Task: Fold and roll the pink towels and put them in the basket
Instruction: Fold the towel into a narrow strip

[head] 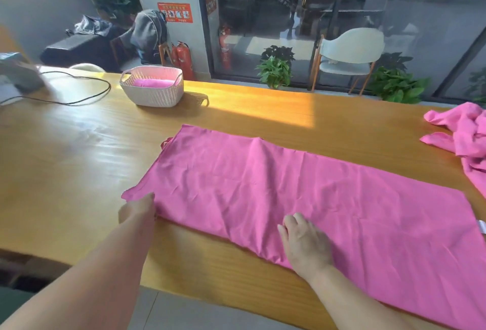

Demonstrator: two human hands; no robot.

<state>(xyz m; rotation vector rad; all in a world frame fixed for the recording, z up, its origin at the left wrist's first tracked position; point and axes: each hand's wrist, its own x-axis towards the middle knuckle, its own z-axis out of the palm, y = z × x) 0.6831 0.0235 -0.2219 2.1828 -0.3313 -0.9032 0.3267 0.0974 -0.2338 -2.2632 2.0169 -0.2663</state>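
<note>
The left hand (pixel 137 209) is at the near left corner of the spread pink towel (pixel 302 193); its fingers are hidden, so I cannot tell their grip. The right hand (pixel 306 244) rests flat on the cloth, fingers together. The thin, creased towel lies on the wooden table (pixel 79 161). The white woven basket (pixel 152 90) holds a pink roll (pixel 153 83). A crumpled pink heap (pixel 462 135) is cut off at right.

Red wall poster (pixel 175 12), print too blurred.
</note>
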